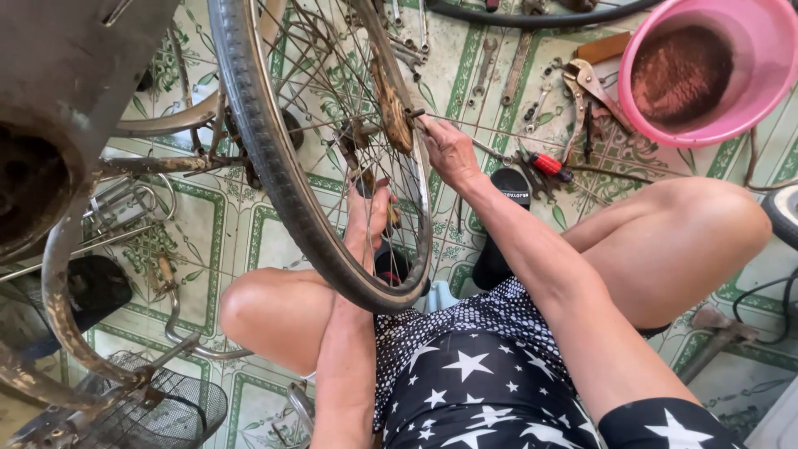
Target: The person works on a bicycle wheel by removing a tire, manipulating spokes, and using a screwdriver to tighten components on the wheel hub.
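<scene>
Wheel (283, 166) hub gripped, right hand (449, 150), left hand (370, 220)

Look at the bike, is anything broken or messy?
Yes. The sprocket at the wheel's hub is brown with rust, and so is the frame on the left. Wrenches and pliers lie scattered over the tiled floor beside a pink basin.

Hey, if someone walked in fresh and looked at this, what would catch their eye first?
Probably the big bicycle wheel standing upright between the person's knees, its rusty hub at upper centre. The right hand pinches something thin at the hub, while the left hand reaches in among the spokes. Next, the bright pink basin at top right, beside wrenches scattered on the green-patterned tile floor.
</scene>
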